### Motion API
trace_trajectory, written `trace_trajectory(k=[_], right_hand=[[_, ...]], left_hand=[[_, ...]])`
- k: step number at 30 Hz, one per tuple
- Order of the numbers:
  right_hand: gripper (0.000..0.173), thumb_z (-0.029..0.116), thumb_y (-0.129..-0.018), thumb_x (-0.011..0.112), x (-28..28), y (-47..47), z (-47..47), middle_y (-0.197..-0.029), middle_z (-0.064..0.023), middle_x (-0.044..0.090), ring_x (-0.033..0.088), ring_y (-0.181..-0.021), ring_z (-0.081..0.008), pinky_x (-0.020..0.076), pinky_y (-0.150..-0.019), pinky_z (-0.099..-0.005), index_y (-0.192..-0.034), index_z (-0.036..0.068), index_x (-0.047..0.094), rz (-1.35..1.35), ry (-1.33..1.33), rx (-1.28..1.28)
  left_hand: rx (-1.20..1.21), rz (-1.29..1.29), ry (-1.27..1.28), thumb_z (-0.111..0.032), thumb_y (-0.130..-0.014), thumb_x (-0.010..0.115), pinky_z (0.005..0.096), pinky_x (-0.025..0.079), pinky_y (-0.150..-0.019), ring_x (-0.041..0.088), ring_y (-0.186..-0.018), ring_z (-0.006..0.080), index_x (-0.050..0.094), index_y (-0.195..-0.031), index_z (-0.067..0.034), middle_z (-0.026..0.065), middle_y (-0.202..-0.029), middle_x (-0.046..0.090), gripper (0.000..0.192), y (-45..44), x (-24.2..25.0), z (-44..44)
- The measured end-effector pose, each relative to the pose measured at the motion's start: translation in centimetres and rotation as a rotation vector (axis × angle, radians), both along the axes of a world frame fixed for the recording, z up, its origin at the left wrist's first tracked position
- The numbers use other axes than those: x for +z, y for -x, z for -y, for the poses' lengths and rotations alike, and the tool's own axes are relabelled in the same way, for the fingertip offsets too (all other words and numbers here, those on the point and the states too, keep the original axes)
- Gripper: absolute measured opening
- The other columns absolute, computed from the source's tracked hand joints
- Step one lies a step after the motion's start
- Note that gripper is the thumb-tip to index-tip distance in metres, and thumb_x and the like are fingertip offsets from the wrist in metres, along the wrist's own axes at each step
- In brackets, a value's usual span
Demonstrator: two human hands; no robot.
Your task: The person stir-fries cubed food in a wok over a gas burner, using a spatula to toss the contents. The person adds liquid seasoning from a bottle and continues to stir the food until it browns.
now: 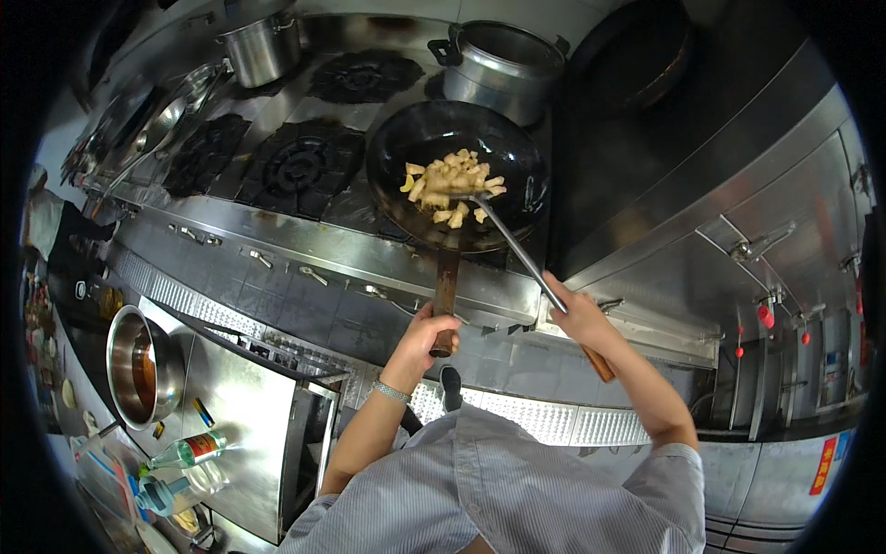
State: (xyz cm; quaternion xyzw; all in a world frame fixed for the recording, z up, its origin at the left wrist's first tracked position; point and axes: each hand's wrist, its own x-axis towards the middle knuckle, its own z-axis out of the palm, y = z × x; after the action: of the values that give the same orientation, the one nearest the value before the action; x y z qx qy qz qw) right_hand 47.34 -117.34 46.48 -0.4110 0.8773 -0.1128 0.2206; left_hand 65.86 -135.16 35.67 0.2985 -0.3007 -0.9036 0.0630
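My left hand [428, 334] is closed around the wooden handle of a black wok [512, 149], which sits on the stove's right front. Pale, lightly browned chunks of food [450, 170] lie in the wok's middle, with a yellowish slice at their left edge. A long-handled metal spatula [516, 246] is in my right hand [581, 318]; I grip its metal shaft above the wooden end. The spatula's blade rests among the chunks and is partly hidden by them.
Behind the wok stands a large metal pot [505, 76]; a steel stockpot [259, 52] is at the back left. Burners [297, 166] lie left of the wok. On the steel counter [242, 401] at left are a steel bowl [166, 374] and a green glass bottle [190, 449]. Another person [52, 215] stands far left.
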Motion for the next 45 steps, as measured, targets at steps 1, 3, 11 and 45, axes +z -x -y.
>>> trace_trajectory(k=[1, 3, 11, 45], right_hand=[[0.064, 0.007, -0.076, 0.053, -0.4, 0.4, 0.7, -0.077, -0.0228, 0.061, 0.059, -0.064, -0.0359, 0.0469, -0.063, -0.04, -0.136, 0.013, 0.032, 0.099, 0.088, -0.042], [0.062, 0.007, -0.076, 0.053, -0.8, 0.9, 1.8, -0.078, -0.0233, 0.061, 0.058, -0.065, -0.0365, 0.0465, -0.064, -0.0391, -0.135, 0.012, 0.034, 0.301, 0.195, -0.165], [0.067, 0.013, -0.076, 0.051, -3.2, 1.4, 5.2, -0.088, -0.0226, 0.061, 0.059, -0.08, -0.0377, 0.047, -0.077, -0.0424, -0.138, 0.015, 0.025, -0.141, 0.104, 0.036], [0.061, 0.01, -0.084, 0.055, 4.3, 6.5, 0.3, -0.061, -0.001, 0.045, 0.041, -0.044, -0.0083, 0.0345, -0.039, -0.0225, -0.139, 0.015, 0.028, 1.1, 0.454, -0.647]], left_hand=[[0.003, -0.009, -0.001, -0.002, -0.071, 0.063, 0.0314, 0.046, -0.042, 0.056, -0.05, 0.0171, 0.044, -0.093, -0.007, 0.0057, -0.069, 0.054, 0.029, 0.0, 0.0, 0.0], [0.001, 0.011, -0.004, -0.002, -0.071, 0.063, 0.0316, 0.046, -0.042, 0.056, -0.05, 0.0173, 0.044, -0.094, -0.006, 0.0059, -0.069, 0.054, 0.03, 0.0, -0.1, 0.0], [0.021, -0.008, -0.002, -0.001, -0.071, 0.063, 0.0315, 0.046, -0.042, 0.056, -0.05, 0.0176, 0.045, -0.093, -0.006, 0.0059, -0.069, 0.054, 0.029, 0.0, -0.2, 0.0], [0.031, 0.004, -0.002, 0.002, -0.073, 0.059, 0.0316, 0.045, -0.043, 0.055, -0.05, 0.0183, 0.044, -0.098, -0.004, 0.008, -0.065, 0.053, 0.03, 0.4, 0.3, -0.8]])
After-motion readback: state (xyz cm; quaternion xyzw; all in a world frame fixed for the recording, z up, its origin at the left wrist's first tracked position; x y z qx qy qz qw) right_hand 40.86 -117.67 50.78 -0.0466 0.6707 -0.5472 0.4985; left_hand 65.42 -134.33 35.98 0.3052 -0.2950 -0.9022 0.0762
